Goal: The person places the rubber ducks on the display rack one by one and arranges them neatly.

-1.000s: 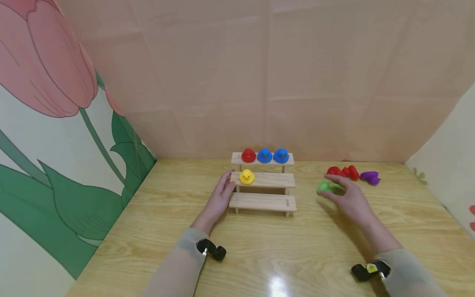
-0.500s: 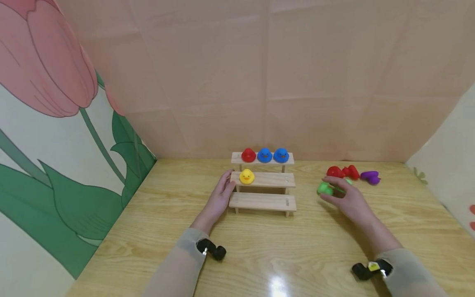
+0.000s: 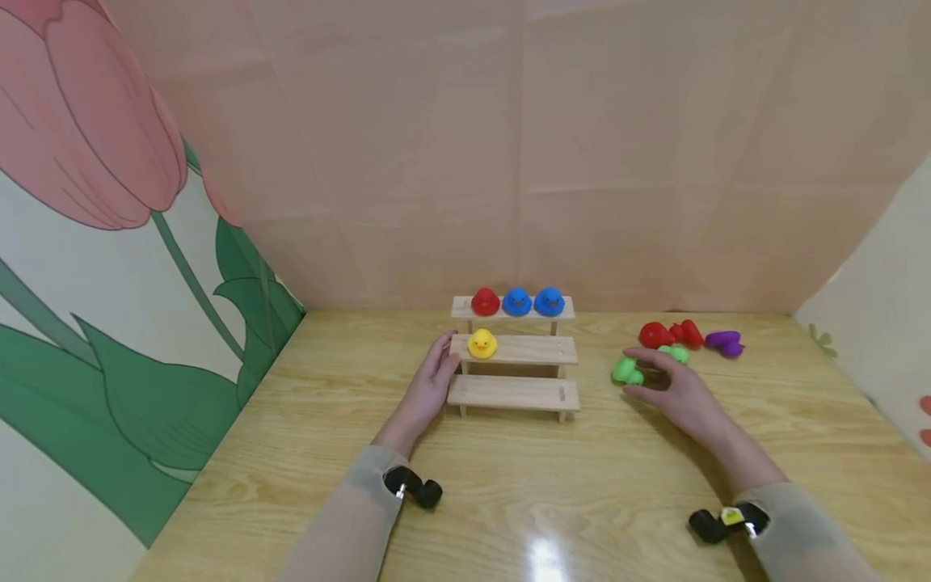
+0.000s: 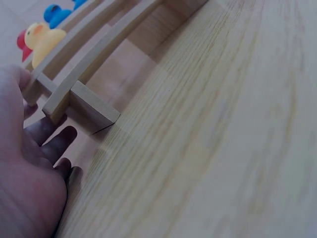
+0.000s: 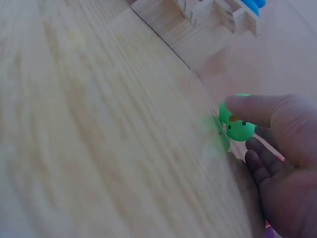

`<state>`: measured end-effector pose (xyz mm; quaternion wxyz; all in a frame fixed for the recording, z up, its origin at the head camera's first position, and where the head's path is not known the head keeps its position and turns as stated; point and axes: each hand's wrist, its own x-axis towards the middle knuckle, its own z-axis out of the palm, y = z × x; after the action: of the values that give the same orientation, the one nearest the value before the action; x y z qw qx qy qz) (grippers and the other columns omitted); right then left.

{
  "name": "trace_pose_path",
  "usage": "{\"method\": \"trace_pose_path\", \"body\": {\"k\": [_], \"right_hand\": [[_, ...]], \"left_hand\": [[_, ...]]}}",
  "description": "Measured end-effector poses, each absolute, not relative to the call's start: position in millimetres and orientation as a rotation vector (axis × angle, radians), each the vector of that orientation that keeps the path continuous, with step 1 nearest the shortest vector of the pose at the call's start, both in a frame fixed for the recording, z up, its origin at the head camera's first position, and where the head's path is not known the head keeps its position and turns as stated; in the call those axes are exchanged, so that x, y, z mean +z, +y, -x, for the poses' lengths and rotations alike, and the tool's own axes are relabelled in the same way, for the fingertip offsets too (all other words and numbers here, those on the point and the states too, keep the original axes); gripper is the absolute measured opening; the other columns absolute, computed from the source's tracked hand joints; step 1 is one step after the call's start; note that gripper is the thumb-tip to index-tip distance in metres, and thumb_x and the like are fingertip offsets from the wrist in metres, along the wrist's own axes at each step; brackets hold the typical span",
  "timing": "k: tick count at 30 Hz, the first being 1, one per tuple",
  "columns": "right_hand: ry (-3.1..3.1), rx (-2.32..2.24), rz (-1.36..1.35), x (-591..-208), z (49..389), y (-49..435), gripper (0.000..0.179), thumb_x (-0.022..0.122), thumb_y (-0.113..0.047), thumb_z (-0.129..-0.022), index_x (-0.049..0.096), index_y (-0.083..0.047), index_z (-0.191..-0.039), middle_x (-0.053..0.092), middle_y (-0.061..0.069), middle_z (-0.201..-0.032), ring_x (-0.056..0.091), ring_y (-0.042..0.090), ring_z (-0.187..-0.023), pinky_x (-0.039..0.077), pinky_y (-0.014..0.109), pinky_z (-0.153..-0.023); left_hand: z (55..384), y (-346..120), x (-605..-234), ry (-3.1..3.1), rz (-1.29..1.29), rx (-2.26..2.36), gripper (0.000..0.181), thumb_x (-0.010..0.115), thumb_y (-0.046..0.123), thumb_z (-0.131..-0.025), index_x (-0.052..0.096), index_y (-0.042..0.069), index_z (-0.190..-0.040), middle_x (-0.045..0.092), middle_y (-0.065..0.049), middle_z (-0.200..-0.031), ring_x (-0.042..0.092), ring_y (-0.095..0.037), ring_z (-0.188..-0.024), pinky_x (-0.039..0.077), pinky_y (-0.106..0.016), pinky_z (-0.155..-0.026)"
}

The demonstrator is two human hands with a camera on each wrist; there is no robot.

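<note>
A three-step wooden shelf (image 3: pixel 515 392) stands in the middle of the table. My left hand (image 3: pixel 429 380) holds its left end, thumb and index finger at the middle step; in the left wrist view the other fingers spread loosely beside the lower step (image 4: pixel 74 89). One yellow rubber duck (image 3: pixel 482 344) sits on the middle step. The top step carries a red duck (image 3: pixel 485 302) and two blue ducks (image 3: pixel 549 302). My right hand (image 3: pixel 680 396) has thumb and fingers spread about a tilted green rubber duck (image 3: pixel 625 371). In the right wrist view a straight finger overlaps that duck (image 5: pixel 240 130).
Behind the right hand are another green duck (image 3: pixel 676 354), red ducks (image 3: pixel 657 335) and purple ducks (image 3: pixel 724 341). A beige cloth (image 3: pixel 393 162) hangs at the table's back edge. A flower-printed panel (image 3: pixel 145 380) borders the left, a white one (image 3: pixel 895 323) the right.
The green duck has shifted left, apart from the other green duck, which now shows behind the right hand. My right hand has moved slightly left, its fingertips wider apart. My left hand stays put.
</note>
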<state>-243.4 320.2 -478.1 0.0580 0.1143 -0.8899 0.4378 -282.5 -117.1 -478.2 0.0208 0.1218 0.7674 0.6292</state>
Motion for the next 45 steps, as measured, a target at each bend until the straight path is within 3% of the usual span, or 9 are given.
{"method": "trace_pose_path", "body": {"k": [9,37,45], "right_hand": [[-2.725,1.330,-0.320,-475.4,244.1,319.0,0.064,0.081,-0.024,-0.104,0.055,-0.008,-0.161,0.065,0.021,-0.147,0.064,0.040,-0.131,0.046,0.009,-0.097],[-2.709,1.304,-0.322,-476.9,244.5,319.0,0.063,0.082,-0.023,-0.104,0.056,-0.009,-0.160,0.063,0.023,-0.149,0.062,0.043,-0.134,0.041,0.006,-0.097],[-2.662,1.319,-0.336,-477.1,243.3,317.3,0.065,0.083,-0.020,-0.103,0.054,-0.003,-0.159,0.061,0.024,-0.151,0.062,0.043,-0.132,0.042,0.006,-0.097]], "left_hand": [[282.4,-118.3,-475.3,2.398,-0.384,1.941,0.062,0.046,0.044,-0.120,0.031,0.020,-0.175,0.040,-0.015,-0.174,0.038,-0.033,-0.160,0.031,-0.052,-0.131],[281.7,-117.7,-473.0,2.401,-0.382,1.933,0.060,0.046,0.045,-0.120,0.032,0.024,-0.174,0.040,-0.014,-0.174,0.038,-0.032,-0.160,0.032,-0.053,-0.131],[282.5,-117.1,-477.8,2.366,-0.385,1.965,0.057,0.046,0.040,-0.120,0.033,0.024,-0.174,0.041,-0.015,-0.174,0.039,-0.033,-0.160,0.031,-0.054,-0.131]]}}
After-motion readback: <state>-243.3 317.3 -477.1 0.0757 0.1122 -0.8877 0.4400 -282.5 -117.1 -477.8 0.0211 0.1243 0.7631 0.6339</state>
